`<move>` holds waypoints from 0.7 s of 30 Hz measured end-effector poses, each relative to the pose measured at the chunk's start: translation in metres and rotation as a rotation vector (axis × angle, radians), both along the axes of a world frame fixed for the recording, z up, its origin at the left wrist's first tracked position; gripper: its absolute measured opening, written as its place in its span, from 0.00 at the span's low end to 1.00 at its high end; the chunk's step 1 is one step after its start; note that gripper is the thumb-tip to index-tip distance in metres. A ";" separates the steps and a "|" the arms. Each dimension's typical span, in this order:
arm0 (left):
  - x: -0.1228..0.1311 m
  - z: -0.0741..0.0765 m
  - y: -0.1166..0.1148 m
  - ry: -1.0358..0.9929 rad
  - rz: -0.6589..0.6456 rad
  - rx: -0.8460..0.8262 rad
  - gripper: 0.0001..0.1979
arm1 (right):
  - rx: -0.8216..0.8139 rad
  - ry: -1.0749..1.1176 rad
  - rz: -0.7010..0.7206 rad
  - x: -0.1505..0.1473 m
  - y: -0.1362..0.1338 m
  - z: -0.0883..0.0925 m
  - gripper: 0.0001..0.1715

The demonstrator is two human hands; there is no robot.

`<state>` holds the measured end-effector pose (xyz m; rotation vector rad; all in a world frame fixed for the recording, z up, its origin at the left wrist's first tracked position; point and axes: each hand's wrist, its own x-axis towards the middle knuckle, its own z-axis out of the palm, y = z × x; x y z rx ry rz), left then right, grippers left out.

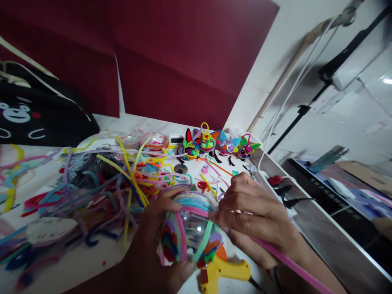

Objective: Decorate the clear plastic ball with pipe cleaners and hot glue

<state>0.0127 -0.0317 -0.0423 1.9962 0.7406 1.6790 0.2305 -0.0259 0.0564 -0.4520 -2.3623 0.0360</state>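
My left hand (150,239) is wrapped round a clear plastic ball (193,228) covered in part with pink, green, blue and multicoloured pipe cleaner pieces. At the ball's right side the fingers of my right hand (255,214) are pinched together on a pink pipe cleaner (290,263), whose long tail runs out to the lower right. Its pinched end is hidden by my fingers, so I cannot tell whether it is joined to the ball. A thin striped thing shows between my right fingers, too little of it to name. Just below the ball lies a yellow glue gun (231,269).
Loose pipe cleaners (125,192) are heaped across the left of the table. Several finished eared ball ornaments (207,143) stand at the back. A black bag (45,110) sits at the far left. Plugs (286,194) and cables line the right edge.
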 end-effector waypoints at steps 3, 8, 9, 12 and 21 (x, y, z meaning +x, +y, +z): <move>-0.004 0.004 0.000 0.104 0.007 0.009 0.33 | -0.016 -0.009 -0.006 0.001 -0.001 -0.001 0.08; -0.006 0.006 0.000 0.098 -0.010 0.017 0.36 | -0.048 -0.030 -0.008 0.004 -0.002 -0.003 0.09; -0.006 0.006 0.000 0.102 -0.010 0.022 0.37 | -0.051 -0.029 -0.005 0.004 -0.002 -0.004 0.09; -0.007 0.006 0.001 0.125 -0.019 0.024 0.38 | -0.044 -0.007 -0.012 0.004 -0.001 -0.004 0.09; -0.007 -0.004 0.005 0.067 -0.025 0.011 0.39 | -0.030 0.002 0.001 -0.001 0.002 -0.002 0.08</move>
